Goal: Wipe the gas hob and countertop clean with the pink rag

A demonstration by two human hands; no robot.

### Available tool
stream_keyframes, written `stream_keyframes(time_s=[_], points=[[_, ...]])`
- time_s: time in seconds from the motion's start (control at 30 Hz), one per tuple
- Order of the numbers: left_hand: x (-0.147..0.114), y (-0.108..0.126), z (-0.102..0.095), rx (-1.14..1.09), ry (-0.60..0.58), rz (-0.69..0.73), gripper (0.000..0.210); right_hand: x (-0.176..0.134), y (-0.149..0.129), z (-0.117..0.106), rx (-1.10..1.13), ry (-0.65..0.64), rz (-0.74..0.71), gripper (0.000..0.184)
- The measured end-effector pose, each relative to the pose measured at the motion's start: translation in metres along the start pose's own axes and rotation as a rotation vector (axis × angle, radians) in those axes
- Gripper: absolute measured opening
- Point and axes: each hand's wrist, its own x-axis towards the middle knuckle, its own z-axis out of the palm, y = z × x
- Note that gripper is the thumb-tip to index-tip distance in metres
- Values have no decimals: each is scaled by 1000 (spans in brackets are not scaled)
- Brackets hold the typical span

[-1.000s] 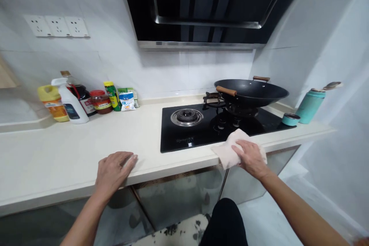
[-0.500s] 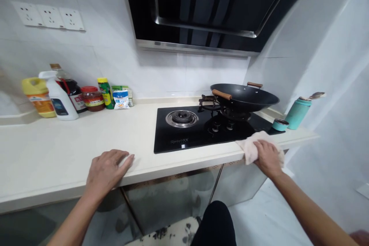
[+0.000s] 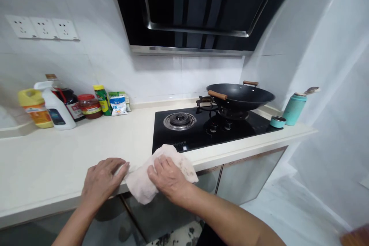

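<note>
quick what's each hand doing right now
Left hand: open, flat on the counter edge, holding nothing.
Right hand: pressed on the cloth at the counter edge; fingers curled over it.

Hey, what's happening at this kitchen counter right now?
A person stands at a pale countertop. The right hand presses a stained, pinkish cloth onto the counter's front edge, just in front of the black gas hob. The left hand lies flat on the counter beside the cloth. A black wok sits on the right burner, a teal flask stands at the far right, and bottles and jars line the wall at left.
</note>
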Motion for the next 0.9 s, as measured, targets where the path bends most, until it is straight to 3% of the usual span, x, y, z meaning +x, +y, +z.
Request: stream_keyframes(time_s=[0.1, 0.23, 0.5, 0.7, 0.9], points=[[0, -4, 1, -26, -11, -5, 45, -15, 18, -10, 14, 76, -32, 34], [-1, -7, 0, -44, -33, -2, 44, -68, 70, -21, -9, 107, 30, 39], [0, -6, 0, -30, -47, 9, 46, -191, 192, -51, 5, -183, 243, 75], [0, -6, 1, -37, -58, -22, 45, -265, 266, -68, -166, -355, 481, 74], [-1, -2, -3, -59, -51, -2, 44, -320, 315, -81, -350, -361, 639, 63]])
